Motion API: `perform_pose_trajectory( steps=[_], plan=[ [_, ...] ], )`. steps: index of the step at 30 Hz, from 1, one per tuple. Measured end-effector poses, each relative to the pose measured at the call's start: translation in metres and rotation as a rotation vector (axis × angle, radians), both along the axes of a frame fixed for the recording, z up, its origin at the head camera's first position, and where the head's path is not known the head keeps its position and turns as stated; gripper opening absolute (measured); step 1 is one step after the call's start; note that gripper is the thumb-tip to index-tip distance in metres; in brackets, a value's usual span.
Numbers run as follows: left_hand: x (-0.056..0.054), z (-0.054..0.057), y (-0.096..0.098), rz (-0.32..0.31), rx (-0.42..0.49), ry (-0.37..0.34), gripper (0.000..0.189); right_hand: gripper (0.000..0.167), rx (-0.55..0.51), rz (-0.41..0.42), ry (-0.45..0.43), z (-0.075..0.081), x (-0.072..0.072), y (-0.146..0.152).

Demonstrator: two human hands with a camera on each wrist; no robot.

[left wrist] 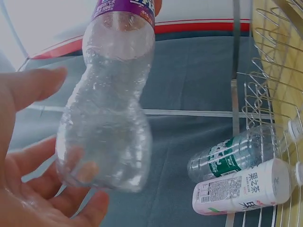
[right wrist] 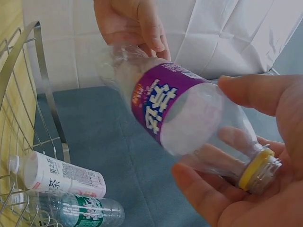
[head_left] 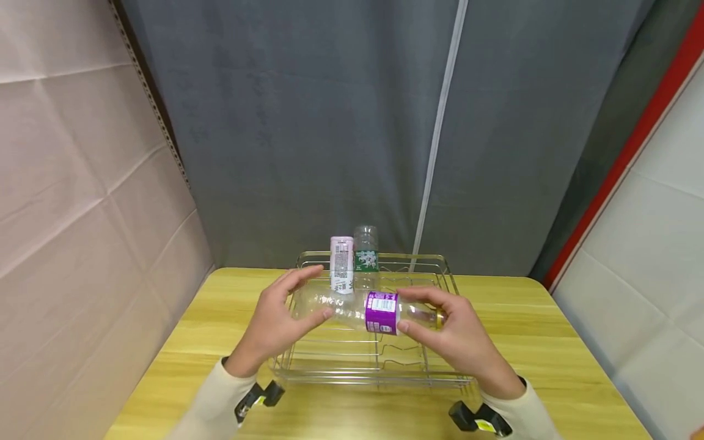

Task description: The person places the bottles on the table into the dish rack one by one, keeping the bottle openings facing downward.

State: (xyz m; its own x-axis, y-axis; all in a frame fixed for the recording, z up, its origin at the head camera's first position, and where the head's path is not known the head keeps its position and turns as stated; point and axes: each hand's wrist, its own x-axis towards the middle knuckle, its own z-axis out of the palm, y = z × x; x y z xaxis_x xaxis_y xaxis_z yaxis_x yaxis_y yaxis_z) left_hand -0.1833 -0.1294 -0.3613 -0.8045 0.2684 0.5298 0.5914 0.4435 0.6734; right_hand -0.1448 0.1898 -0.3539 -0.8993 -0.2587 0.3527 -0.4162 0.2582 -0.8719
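A clear plastic bottle [head_left: 352, 310] with a purple label [head_left: 381, 312] lies sideways in the air over the wire rack. My right hand [head_left: 453, 330] holds it by the neck end, thumb on one side and fingers on the other. A yellow ring [right wrist: 251, 171] circles the neck, which points right. Around the wide base is my left hand [head_left: 280, 315], its thumb standing off the plastic and its fingers loosely spread behind the bottom in the left wrist view.
The metal wire rack [head_left: 330, 380] stands on the wood-grain table [head_left: 522, 342]. At its back, a pale pink bottle [head_left: 342, 264] and a clear green-labelled bottle [head_left: 366, 261] stand neck down side by side. A grey curtain [head_left: 308, 134] hangs behind.
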Motion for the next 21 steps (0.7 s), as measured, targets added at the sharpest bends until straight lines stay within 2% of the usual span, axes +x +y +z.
perform_pose_trajectory(
  steps=[4,9,11,13,16,19,21],
  plan=[
    [0.002,-0.002,-0.001,0.04,0.19,-0.05,0.07,0.045,-0.076,-0.006,0.046,-0.002,0.0,0.0],
    [0.004,-0.006,0.007,0.083,0.473,-0.165,0.075,0.043,-0.126,-0.071,0.102,-0.005,0.002,-0.006],
    [0.006,-0.009,0.013,0.081,0.591,-0.218,0.073,0.042,-0.144,-0.101,0.117,-0.007,0.003,-0.01],
    [0.007,-0.012,0.019,0.052,0.713,-0.28,0.07,0.042,-0.169,-0.115,0.126,-0.009,0.003,-0.014],
    [0.01,-0.015,0.028,-0.028,0.893,-0.373,0.064,0.042,-0.198,-0.126,0.124,-0.013,0.003,-0.019],
    [0.013,-0.015,0.037,-0.089,1.036,-0.452,0.061,0.043,-0.226,-0.138,0.13,-0.015,0.003,-0.025],
    [0.016,-0.014,0.042,-0.106,1.099,-0.472,0.063,0.044,-0.248,-0.145,0.138,-0.017,0.002,-0.028]
  ],
)
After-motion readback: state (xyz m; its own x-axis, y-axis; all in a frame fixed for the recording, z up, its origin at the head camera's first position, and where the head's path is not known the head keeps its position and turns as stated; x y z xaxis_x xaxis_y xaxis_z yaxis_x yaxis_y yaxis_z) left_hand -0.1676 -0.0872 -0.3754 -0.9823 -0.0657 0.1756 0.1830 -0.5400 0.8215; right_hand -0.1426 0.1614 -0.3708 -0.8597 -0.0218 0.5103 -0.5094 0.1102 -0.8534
